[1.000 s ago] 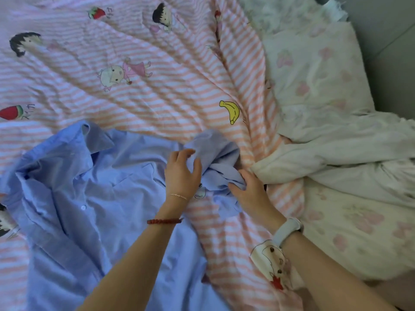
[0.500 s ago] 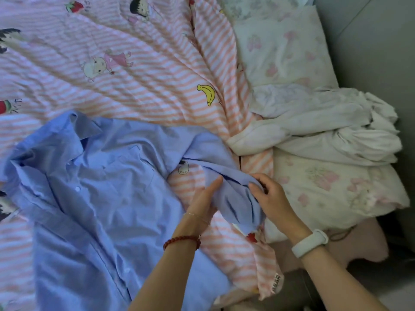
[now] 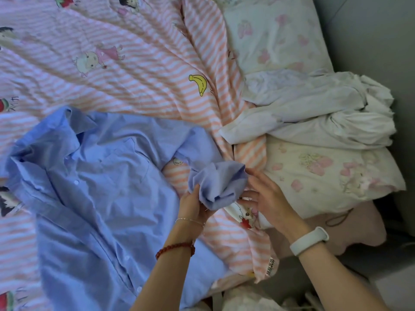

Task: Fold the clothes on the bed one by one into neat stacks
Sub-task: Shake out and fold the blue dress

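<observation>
Since half a second earlier: sleeve [image 3: 219,184] bunched tighter into a crumpled wad, right hand [image 3: 268,198] let go of it, fingers now spread and relaxed just right of the wad, fingertips touching or nearly touching cloth. Left hand [image 3: 193,207] gripped the wad's lower edge from below, fingers curled into the fabric. Blue shirt [image 3: 96,194], thin woven cotton, creased, lay front-up and buttoned on the striped sheet [image 3: 139,70], collar toward the far left, body left of the sleeve. Sheet soft, wrinkled, pink-and-white stripes with cartoon prints. Right of the shirt: rumpled white garment [image 3: 314,122], on a puffy floral quilt [image 3: 325,173]. Pale band [image 3: 308,241] on right wrist; red bead bracelet [image 3: 175,249] on left.
</observation>
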Motion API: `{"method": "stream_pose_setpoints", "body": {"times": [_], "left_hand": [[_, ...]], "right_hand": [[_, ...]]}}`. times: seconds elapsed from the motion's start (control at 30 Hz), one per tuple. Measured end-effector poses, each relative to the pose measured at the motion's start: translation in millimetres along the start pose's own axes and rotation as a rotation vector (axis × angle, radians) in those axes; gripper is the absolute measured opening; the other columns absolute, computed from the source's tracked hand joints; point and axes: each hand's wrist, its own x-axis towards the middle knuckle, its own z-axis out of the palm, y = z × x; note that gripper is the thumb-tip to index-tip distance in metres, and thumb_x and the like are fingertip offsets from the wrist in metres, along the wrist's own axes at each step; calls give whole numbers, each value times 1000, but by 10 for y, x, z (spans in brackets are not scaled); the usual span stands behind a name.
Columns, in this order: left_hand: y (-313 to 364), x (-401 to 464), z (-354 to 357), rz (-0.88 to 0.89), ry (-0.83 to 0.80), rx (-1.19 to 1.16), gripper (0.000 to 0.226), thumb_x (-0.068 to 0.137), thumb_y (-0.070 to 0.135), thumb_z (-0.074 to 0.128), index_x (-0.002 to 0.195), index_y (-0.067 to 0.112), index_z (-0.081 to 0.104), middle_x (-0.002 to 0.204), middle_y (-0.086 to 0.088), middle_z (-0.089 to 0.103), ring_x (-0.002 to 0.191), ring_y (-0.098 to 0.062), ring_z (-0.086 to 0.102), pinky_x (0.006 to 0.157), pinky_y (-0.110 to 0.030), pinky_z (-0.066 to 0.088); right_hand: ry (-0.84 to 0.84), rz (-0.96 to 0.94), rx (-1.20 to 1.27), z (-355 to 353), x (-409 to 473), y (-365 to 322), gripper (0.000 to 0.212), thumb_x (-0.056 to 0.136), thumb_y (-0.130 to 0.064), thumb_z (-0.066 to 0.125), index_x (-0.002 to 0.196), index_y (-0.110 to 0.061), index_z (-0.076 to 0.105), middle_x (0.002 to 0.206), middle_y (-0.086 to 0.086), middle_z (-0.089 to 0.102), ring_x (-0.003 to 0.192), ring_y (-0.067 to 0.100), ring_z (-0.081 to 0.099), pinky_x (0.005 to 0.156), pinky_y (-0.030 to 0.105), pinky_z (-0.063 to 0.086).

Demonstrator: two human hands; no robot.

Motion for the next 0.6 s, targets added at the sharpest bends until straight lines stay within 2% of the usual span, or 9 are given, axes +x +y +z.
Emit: {"method": "stream_pose_setpoints", "body": {"times": [0.03,0.1,0.17,0.23,0.3,0.37,0.47,0.53,0.6], "left_hand": [[13,-29,16,-16,-71,-193,21,98,16,42,110,9,58,109,-16,60,97,-29,59,71,-32,55],[0,-64,19,73,-57,-280,17,96,9,43,105,8,58,98,-17,63,83,-28,61,50,-32,54],[5,-121,31,101,-46,-277,25,95,7,43,118,6,53,106,-20,61,85,-29,61,48,-32,54],[4,-134,67,127,-34,-253,27,95,6,43,121,6,51,103,-19,61,84,-29,61,48,-32,54],[12,-139,77,139,-19,-277,24,95,4,42,117,6,52,95,-17,61,79,-28,61,47,-31,54],[-1,-151,77,122,-20,-263,20,94,1,41,107,5,56,87,-16,61,74,-28,60,46,-31,54],[-21,-141,74,109,-26,-215,20,92,-3,41,97,4,59,72,-16,64,62,-27,64,45,-30,53],[-21,-168,76,133,-59,-207,19,93,-1,43,106,-1,57,80,-17,65,69,-28,64,48,-31,54],[-6,-155,38,172,-52,-189,19,96,7,44,113,2,53,90,-15,62,78,-28,61,48,-31,55]], "right_hand": [[-13,-51,-44,25,-23,34,25,94,-15,51,118,-23,56,106,4,67,90,18,67,69,28,54],[11,-245,-229,100,-91,74,35,92,-8,53,117,-32,52,116,-10,60,103,5,61,77,19,51],[77,-463,-475,156,-145,85,46,88,-3,58,120,-33,46,127,-13,44,116,-3,47,85,13,45],[106,-608,-630,169,-175,84,41,85,-3,61,120,-21,48,131,-4,37,122,4,40,91,16,43],[90,-665,-754,178,-214,71,31,84,-22,62,111,-10,54,123,0,44,115,12,45,93,21,42],[62,-682,-883,176,-242,75,41,79,-37,62,107,-7,56,110,-1,52,103,15,49,88,24,42],[55,-739,-1018,232,-229,109,39,77,-26,72,107,-4,60,103,3,61,97,22,55,85,37,45],[166,-866,-1009,277,-215,117,19,81,-12,67,95,1,66,90,9,66,87,27,59,78,44,49],[290,-900,-912,260,-248,60,11,85,-7,59,83,1,67,80,10,66,77,24,60,69,40,50]]}}
